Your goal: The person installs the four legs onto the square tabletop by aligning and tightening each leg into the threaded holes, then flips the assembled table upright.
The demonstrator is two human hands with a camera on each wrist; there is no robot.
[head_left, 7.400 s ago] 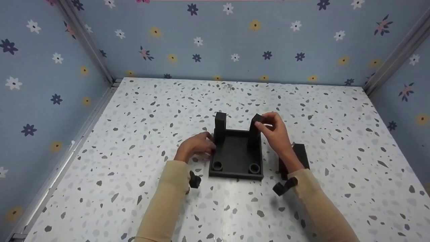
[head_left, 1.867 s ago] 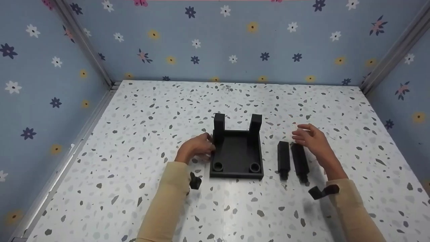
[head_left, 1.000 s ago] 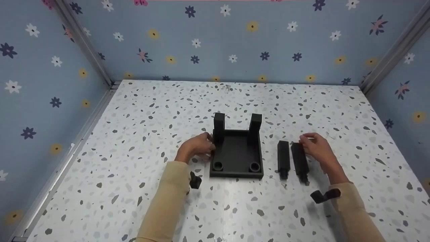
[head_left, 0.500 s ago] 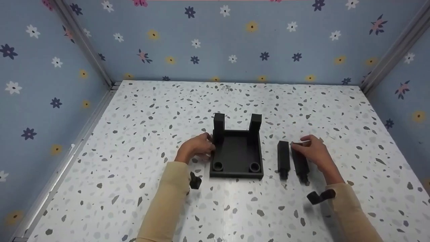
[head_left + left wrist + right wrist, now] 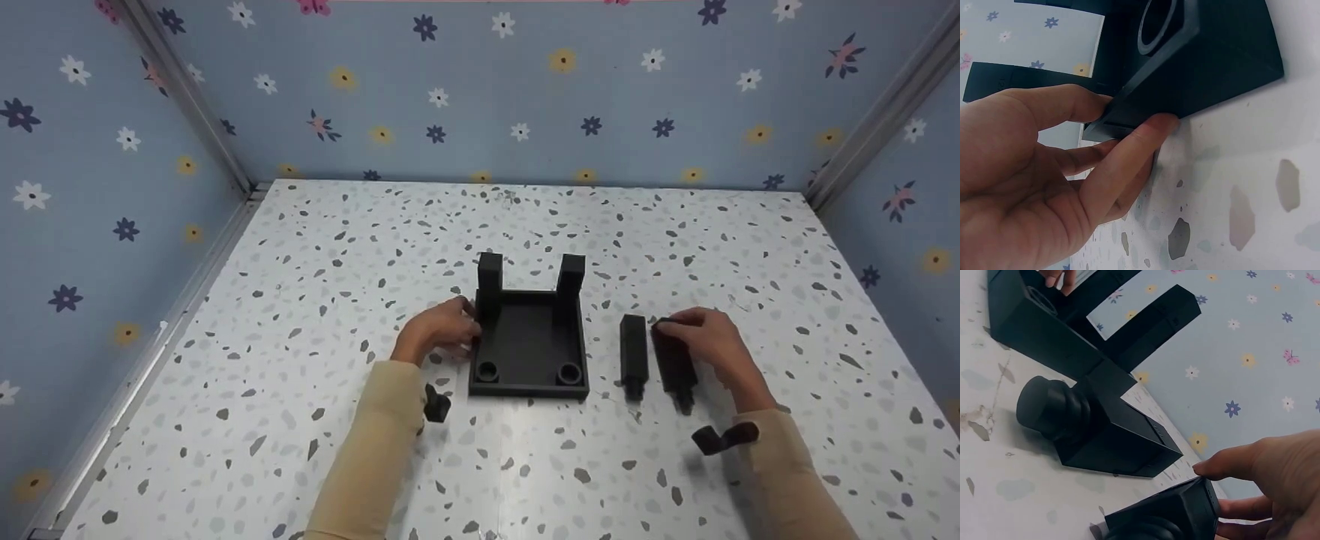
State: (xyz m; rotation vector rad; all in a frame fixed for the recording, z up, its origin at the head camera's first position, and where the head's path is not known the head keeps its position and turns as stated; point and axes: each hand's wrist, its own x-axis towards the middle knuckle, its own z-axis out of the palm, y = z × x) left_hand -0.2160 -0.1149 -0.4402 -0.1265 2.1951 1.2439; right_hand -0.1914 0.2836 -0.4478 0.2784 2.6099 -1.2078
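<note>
A black square tray lies on the table, with two black legs upright at its far corners and two round sockets at its near corners. My left hand holds the tray's left wall; in the left wrist view the thumb and fingers pinch that wall. Right of the tray lie two loose black legs. My right hand grips the far end of the outer leg between thumb and fingers, as the right wrist view shows too. The inner leg lies untouched beside it, threaded end toward me.
The speckled white table is bounded by blue flowered walls at the back and both sides, with metal profiles at the corners. A black wrist mount sits at each sleeve.
Since the earliest frame my right hand has left the tray's right upright leg and moved right. It now grips the outer loose leg, which has turned slightly. The left hand keeps its place.
</note>
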